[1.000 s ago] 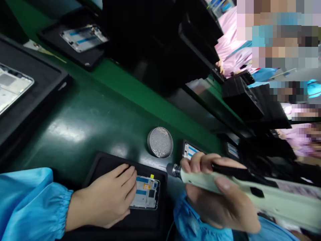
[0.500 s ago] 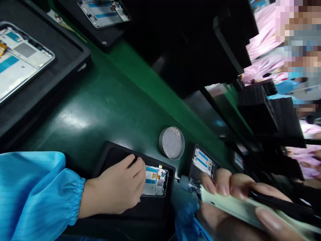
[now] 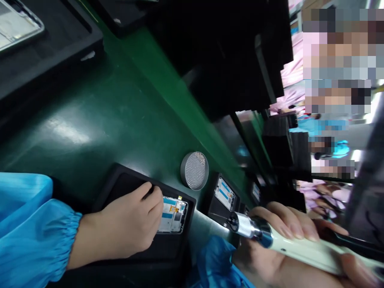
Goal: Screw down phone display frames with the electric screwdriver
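My left hand (image 3: 132, 222), in a blue sleeve, lies over the near end of an opened phone frame (image 3: 172, 216). Its fingers are curled and closed on that end, hiding part of the phone. Blue strips and an orange flex cable show on the metal, which sits in a black foam tray (image 3: 123, 180). An electric screwdriver (image 3: 300, 244) with a pale body and silver collar is gripped by my right hand (image 3: 288, 224). Its thin bit points left, away from the phone, over the gap beside the tray.
A round metal screw dish (image 3: 195, 172) with small screws along one side stands behind the tray. To its right, another phone frame (image 3: 224, 194) lies in a black tray. Larger trays (image 3: 60, 52) sit at upper left on the green table (image 3: 120, 112). Co-workers (image 3: 291, 80) are at upper right.
The screwdriver in my right hand has moved right and slightly down, away from the phone. My left hand stays on the phone. The whole view has shifted, with the bench sliding left.
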